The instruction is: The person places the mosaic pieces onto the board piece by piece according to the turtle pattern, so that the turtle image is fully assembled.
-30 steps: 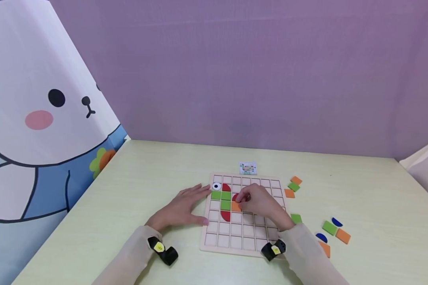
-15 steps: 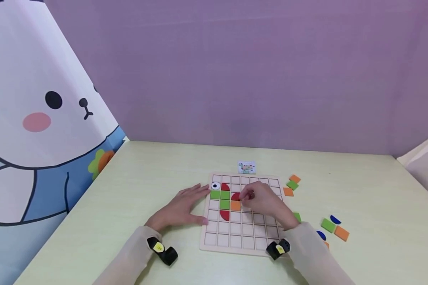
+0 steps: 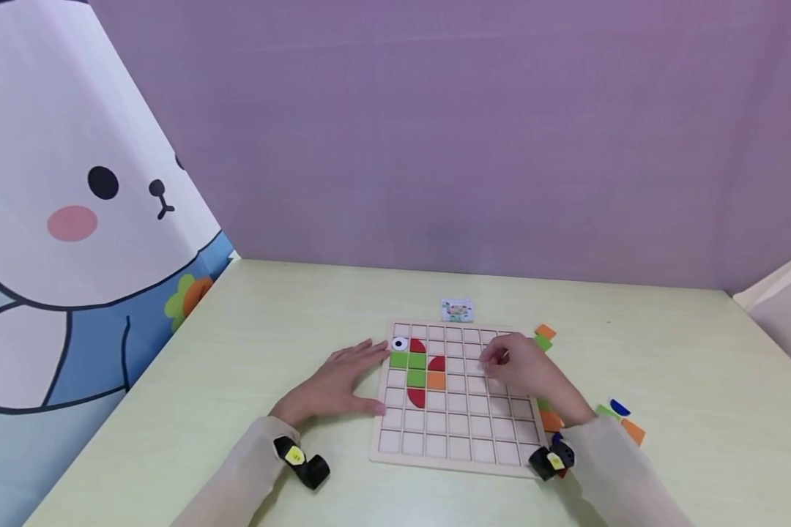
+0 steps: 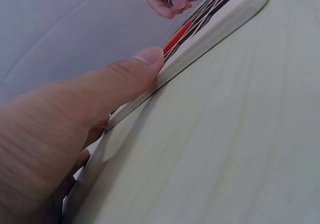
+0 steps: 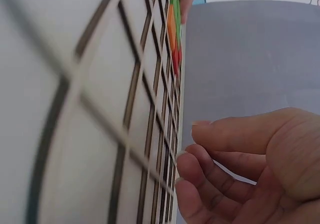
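Note:
A wooden grid board (image 3: 425, 462) lies on the pale table. Its left part holds a round eye tile (image 3: 400, 343), several green squares (image 3: 417, 378), an orange square (image 3: 436, 380) and red quarter-round tiles (image 3: 437, 364). My left hand (image 3: 332, 384) lies at the board's left edge, fingers spread. In the left wrist view the thumb (image 4: 135, 69) presses on the rim. Over the board's right side hovers my right hand (image 3: 524, 366), fingers loosely bent. The right wrist view shows nothing between its thumb (image 5: 225, 132) and fingers (image 5: 192, 171).
Behind the board lies a small picture card (image 3: 457, 310). Loose tiles are scattered to the right, among them an orange one (image 3: 546, 331), a blue half-round (image 3: 619, 407) and another orange piece (image 3: 633, 432). The right forearm partly covers some. A purple backdrop (image 3: 474, 146) rises beyond the table.
My right hand has let go of a red tile, left in a cell above the orange square, and has moved right across the board. The left hand has stayed in place.

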`<state>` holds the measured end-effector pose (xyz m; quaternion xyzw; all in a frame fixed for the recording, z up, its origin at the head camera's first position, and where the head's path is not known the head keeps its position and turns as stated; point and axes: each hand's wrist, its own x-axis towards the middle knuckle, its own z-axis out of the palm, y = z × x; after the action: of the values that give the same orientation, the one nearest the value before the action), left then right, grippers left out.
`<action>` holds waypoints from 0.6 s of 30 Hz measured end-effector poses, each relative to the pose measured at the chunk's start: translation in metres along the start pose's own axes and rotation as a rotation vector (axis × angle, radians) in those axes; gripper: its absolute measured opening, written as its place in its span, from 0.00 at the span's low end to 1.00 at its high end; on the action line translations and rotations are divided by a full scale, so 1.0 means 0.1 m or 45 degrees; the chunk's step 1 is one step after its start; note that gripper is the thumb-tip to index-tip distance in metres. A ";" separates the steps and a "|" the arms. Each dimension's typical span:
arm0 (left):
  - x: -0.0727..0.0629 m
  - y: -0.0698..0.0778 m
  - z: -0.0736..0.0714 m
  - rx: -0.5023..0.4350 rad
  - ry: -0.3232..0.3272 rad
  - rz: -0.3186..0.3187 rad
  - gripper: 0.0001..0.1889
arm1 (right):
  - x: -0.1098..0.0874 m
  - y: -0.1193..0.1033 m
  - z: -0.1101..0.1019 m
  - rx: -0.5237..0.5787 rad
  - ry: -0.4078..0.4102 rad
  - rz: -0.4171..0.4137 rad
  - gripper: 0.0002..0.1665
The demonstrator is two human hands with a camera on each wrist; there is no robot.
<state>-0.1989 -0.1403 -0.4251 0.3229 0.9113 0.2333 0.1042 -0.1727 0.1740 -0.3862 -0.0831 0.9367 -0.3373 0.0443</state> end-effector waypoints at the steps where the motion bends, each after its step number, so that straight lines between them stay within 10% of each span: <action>1: 0.00 0.00 0.00 0.000 0.000 -0.001 0.48 | -0.01 0.03 -0.02 -0.004 0.002 0.001 0.04; 18: -0.01 0.01 -0.01 -0.002 -0.005 -0.018 0.48 | -0.06 0.42 -0.30 -0.162 0.055 0.058 0.18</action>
<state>-0.1979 -0.1402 -0.4240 0.3167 0.9132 0.2325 0.1080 -0.1767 0.2260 -0.3900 -0.0572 0.9586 -0.2776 0.0264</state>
